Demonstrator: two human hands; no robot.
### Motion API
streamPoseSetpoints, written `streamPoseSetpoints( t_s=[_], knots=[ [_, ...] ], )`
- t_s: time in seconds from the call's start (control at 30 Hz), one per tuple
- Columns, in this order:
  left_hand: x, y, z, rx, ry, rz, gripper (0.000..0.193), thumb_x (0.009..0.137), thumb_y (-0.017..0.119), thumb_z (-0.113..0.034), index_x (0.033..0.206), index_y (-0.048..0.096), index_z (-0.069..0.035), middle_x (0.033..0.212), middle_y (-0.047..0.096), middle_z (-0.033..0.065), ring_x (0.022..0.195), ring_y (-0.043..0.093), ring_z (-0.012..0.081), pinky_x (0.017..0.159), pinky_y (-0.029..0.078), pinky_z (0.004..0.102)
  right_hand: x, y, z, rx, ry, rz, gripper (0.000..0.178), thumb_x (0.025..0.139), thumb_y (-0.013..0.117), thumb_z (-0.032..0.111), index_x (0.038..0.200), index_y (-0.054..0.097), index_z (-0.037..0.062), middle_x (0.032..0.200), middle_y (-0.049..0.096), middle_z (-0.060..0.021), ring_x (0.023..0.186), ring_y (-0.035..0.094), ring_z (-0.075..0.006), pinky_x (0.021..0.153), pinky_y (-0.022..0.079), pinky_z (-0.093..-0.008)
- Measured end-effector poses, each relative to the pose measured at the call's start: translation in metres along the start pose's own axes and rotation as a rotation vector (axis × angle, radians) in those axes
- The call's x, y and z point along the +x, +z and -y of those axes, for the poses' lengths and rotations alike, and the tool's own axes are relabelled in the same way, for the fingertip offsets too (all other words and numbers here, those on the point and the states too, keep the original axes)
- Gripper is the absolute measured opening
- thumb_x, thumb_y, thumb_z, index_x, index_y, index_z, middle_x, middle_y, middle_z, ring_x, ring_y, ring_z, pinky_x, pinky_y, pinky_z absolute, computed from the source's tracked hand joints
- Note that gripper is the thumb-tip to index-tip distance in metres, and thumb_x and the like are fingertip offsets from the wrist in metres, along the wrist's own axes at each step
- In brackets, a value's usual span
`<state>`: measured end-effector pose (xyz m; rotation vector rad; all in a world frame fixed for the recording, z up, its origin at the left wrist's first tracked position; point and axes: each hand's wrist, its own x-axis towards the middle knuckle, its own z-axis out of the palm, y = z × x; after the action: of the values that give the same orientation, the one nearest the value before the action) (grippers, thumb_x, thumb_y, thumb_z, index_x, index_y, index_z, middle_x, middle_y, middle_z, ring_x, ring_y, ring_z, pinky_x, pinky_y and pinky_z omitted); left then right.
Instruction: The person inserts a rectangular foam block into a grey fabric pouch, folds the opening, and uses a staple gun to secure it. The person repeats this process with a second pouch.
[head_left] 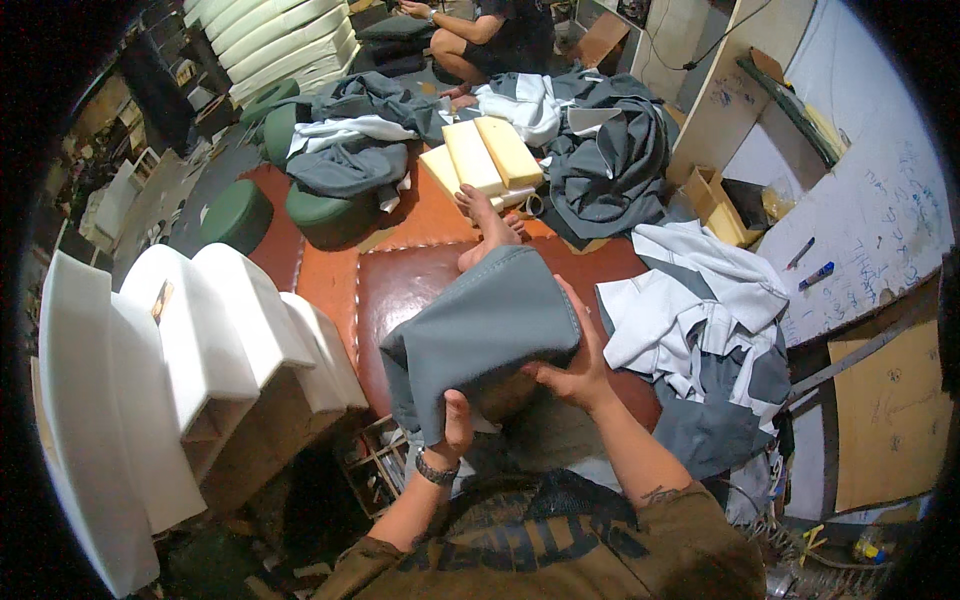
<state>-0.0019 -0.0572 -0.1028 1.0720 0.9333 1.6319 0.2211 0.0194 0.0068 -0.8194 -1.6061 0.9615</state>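
A grey cushion cover [485, 315] with stitched seams is held up in front of my body. It keeps a boxy shape, and I cannot tell whether foam fills it. My left hand [457, 425], with a watch at its wrist, grips the lower left part, thumb on top and fingers hidden beneath. On the other end, my right hand [583, 360] is closed round the stitched edge. Just beyond the cover, my bare foot [488, 215] rests by several yellow foam blocks [470, 155]. Under it all lies a brown leather-like padded surface [410, 275].
White moulded foam pieces [210, 330] stand at the left. Grey and white covers [700, 310] are heaped at the right, with more grey fabric [610, 165] behind. Round green cushions [237, 215] sit at the far left. Another person [480, 35] crouches at the back.
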Motion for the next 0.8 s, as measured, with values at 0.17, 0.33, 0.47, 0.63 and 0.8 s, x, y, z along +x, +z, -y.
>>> streamPoseSetpoints(
  t_s=[0.17, 0.33, 0.47, 0.63, 0.8],
  knots=[
    [-0.022, -0.007, 0.013, -0.042, -0.098, -0.118, 0.069, 0.108, 0.052, -0.046, 0.154, 0.039, 0.003, 0.147, 0.053, 0.0172, 0.133, 0.052, 0.0305, 0.115, 0.041, 0.0451, 0.002, 0.002, 0.002, 0.038, 0.032, 0.021, 0.122, 0.066, 0.098, 0.023, 0.162, 0.027, -0.0029, 0.159, 0.044, -0.0162, 0.144, 0.046, -0.0258, 0.120, 0.035, -0.0402],
    [-0.041, 0.007, -0.017, 0.791, 0.238, -0.164, 0.066, 0.100, 0.062, -0.007, 0.157, 0.032, 0.009, 0.139, 0.059, 0.0202, 0.122, 0.061, 0.0311, 0.106, 0.048, 0.0415, -0.003, 0.007, -0.001, 0.011, -0.004, 0.000, 0.125, 0.064, 0.098, 0.014, 0.163, 0.025, -0.0018, 0.159, 0.044, -0.0181, 0.145, 0.046, -0.0267, 0.121, 0.035, -0.0409],
    [-0.040, 0.022, -0.034, 1.071, 0.442, -0.143, 0.079, 0.090, 0.067, 0.010, 0.158, 0.027, 0.012, 0.129, 0.067, 0.0225, 0.111, 0.069, 0.0335, 0.097, 0.055, 0.0378, -0.006, 0.003, -0.002, -0.009, 0.026, 0.007, 0.126, 0.065, 0.098, 0.023, 0.164, 0.024, -0.0009, 0.160, 0.044, -0.0179, 0.144, 0.048, -0.0279, 0.121, 0.037, -0.0424],
    [-0.037, 0.018, -0.032, 0.974, 0.567, -0.066, 0.062, 0.096, 0.062, 0.003, 0.152, 0.037, 0.013, 0.133, 0.065, 0.0220, 0.115, 0.067, 0.0303, 0.101, 0.052, 0.0380, -0.010, -0.002, -0.001, -0.070, 0.009, 0.022, 0.128, 0.066, 0.097, 0.034, 0.165, 0.023, 0.0004, 0.157, 0.048, -0.0175, 0.141, 0.052, -0.0284, 0.118, 0.040, -0.0433],
    [-0.073, 0.011, -0.035, -0.079, -0.198, 0.009, 0.052, 0.105, 0.055, -0.025, 0.147, 0.049, 0.005, 0.141, 0.060, 0.0136, 0.132, 0.053, 0.0262, 0.116, 0.038, 0.0393, -0.039, -0.007, 0.006, -0.368, -0.206, 0.057, 0.133, 0.067, 0.097, 0.045, 0.164, 0.019, -0.0041, 0.155, 0.048, -0.0244, 0.138, 0.054, -0.0354, 0.114, 0.044, -0.0470]
  ],
)
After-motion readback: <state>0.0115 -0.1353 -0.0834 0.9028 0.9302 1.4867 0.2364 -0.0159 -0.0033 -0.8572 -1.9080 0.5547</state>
